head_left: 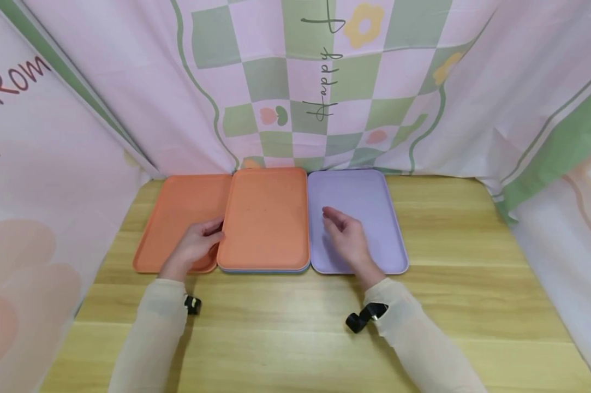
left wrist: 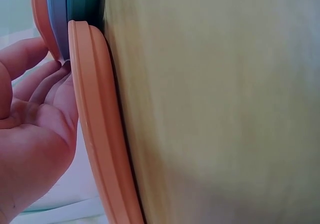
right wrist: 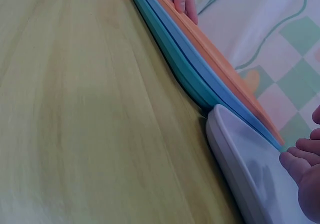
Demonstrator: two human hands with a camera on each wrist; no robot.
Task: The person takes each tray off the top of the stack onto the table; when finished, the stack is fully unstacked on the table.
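Observation:
A stack of rectangular trays stands in the middle of the table: an orange tray (head_left: pixel 266 218) on top, a blue tray (right wrist: pixel 200 66) beneath it and a teal tray (right wrist: pixel 172 58) at the bottom. My left hand (head_left: pixel 199 243) is at the stack's left side, its fingertips (left wrist: pixel 37 48) right at the rims of the upper trays; it reaches over another orange tray (head_left: pixel 177 213) lying flat on the left. Above the purple tray (head_left: pixel 359 191) on the right is my right hand (head_left: pixel 346 234), its fingers loosely bent, holding nothing and apart from the stack.
The trays form a row along the far edge of the wooden table (head_left: pixel 275 333), close to a patterned curtain (head_left: pixel 305 82). More cloth (head_left: pixel 45 191) hangs at the left and right sides. A black strap device (head_left: pixel 366 316) is on the right wrist.

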